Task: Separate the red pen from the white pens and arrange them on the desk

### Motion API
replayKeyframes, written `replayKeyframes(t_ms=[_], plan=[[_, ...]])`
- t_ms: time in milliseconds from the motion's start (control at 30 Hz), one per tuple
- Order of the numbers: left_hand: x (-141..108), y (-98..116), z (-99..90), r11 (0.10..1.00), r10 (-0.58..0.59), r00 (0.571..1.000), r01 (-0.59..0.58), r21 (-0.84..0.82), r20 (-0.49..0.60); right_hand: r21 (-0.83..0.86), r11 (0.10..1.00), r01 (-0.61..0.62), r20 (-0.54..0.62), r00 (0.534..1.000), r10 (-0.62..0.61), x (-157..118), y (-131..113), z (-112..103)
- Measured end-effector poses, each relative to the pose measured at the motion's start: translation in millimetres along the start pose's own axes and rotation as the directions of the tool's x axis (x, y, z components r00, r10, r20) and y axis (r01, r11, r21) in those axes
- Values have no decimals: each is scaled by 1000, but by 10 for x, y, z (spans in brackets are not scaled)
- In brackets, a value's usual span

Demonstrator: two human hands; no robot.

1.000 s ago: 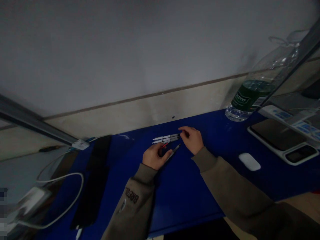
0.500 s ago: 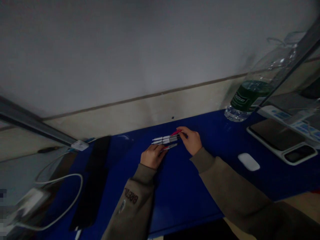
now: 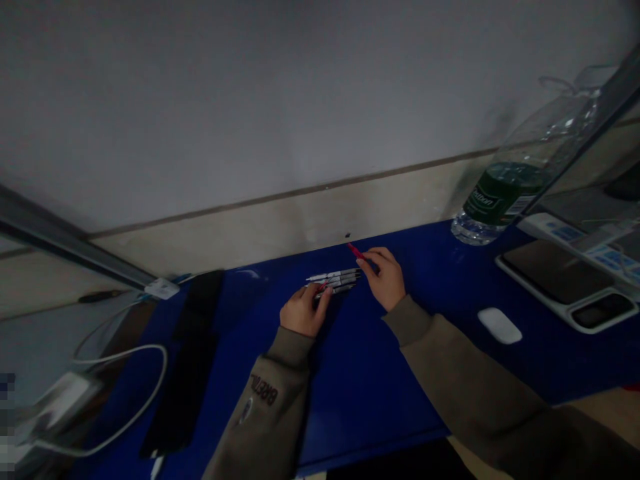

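Observation:
Several white pens (image 3: pixel 336 276) lie side by side on the blue table (image 3: pixel 370 380), near its back edge. My left hand (image 3: pixel 303 312) is closed on a pen with a red part (image 3: pixel 323 288) at the near side of this row. Just right of the row, my right hand (image 3: pixel 384 277) pinches a red pen (image 3: pixel 356 251) between thumb and fingers, its far end raised toward the wall. The red pen is apart from the white ones.
A large clear bottle (image 3: pixel 500 193) stands at the back right. Near it are a white mouse (image 3: pixel 500 325) and a white device with dark panels (image 3: pixel 565 280). Black flat items (image 3: pixel 180 387) and a white cable (image 3: pixel 163 373) lie at the left.
The red pen in my right hand has turned, its tip swinging up and away from the row. My left hand has brought its pen closer against the white pens.

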State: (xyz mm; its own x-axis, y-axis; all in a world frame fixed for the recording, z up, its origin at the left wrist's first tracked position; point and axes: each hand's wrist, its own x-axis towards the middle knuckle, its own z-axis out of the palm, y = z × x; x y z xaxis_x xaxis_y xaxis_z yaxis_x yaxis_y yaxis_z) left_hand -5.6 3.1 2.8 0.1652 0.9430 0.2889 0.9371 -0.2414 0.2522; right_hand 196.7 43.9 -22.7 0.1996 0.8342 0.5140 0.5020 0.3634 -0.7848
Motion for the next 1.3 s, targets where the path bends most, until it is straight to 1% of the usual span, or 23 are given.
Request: replayKeyframes(t_ms=[100,200,267,367,433,500,600,700,767,800,900,967,1033,1167,1233,1300], plan=[[-11,-4,13,1000,13,1000,-13,25,-4,136,990,-28,67,998,19,-7,-35,7],[-15,-31,52,998,26,1000,-25,63,-13,302,945,-128,97,990,103,-13,-90,25],[-18,-49,79,998,35,999,-35,59,-15,452,862,-229,119,973,196,-14,-117,47],[-29,-67,110,998,53,998,-52,26,-22,639,687,-345,169,935,312,-11,-123,91],[-40,-71,121,997,77,997,-77,-8,-20,708,588,-392,204,910,362,-10,-104,119],[-49,-66,122,994,103,995,-103,-34,-8,725,541,-426,229,890,395,-13,-81,140],[-56,-39,103,992,120,993,-119,-37,15,701,563,-438,236,888,396,-23,-67,158],[-54,-6,73,992,127,991,-126,-32,40,681,621,-388,230,918,322,-38,-90,161],[-52,8,58,991,131,990,-129,-31,54,675,640,-368,260,930,260,-51,-117,160],[-51,12,53,991,132,989,-130,-29,60,674,637,-373,291,927,235,-59,-131,160],[-51,15,45,991,132,989,-131,-20,73,672,607,-425,389,899,200,-80,-166,156],[-52,19,40,991,134,988,-133,-20,78,663,606,-438,403,892,204,-90,-187,150],[-54,25,33,991,131,987,-130,-22,88,656,619,-432,386,897,216,-95,-210,138],[-54,40,17,994,105,988,-102,-25,116,620,639,-456,353,889,293,-104,-232,121],[-53,42,14,995,95,989,-92,-33,115,599,659,-456,317,890,328,-107,-211,132],[-52,40,16,995,95,990,-91,-43,105,571,696,-435,291,900,324,-107,-173,151]])
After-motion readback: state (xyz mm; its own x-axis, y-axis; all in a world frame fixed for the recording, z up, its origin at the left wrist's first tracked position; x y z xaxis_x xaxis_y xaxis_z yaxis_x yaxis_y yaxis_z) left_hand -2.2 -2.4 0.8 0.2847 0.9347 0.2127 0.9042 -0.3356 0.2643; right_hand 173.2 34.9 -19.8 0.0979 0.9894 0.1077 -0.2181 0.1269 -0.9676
